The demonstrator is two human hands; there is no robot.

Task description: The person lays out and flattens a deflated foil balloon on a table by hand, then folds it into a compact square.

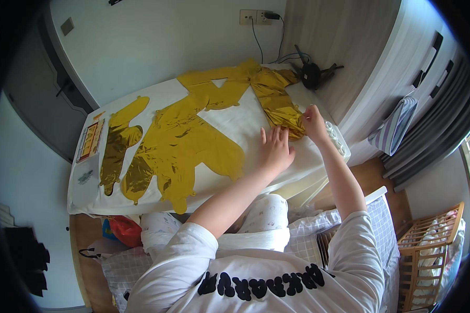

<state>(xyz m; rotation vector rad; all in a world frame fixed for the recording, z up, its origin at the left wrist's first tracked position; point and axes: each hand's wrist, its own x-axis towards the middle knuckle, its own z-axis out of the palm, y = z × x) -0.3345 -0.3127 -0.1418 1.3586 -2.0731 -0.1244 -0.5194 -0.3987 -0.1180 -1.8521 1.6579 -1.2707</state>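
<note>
Near the table's right edge lies a flat gold foil balloon (277, 99), creased and shiny. My left hand (278, 151) rests with its fingers stretched out at the balloon's near end. My right hand (313, 124) is closed in a pinch at the right side of that end; the exact spot between the fingertips is hidden. More limp gold foil joins this piece at the far side. A large flat gold foil balloon (188, 146) with rounded lobes spreads over the middle of the table, and a narrower gold foil balloon (122, 128) lies left of it.
A white cloth covers the table (245, 122). On its left are a printed packet (90, 140) and a small clear packet (85, 177). A black router (312, 76) with cables stands at the far right corner. A wooden crib (428, 245) is at the lower right.
</note>
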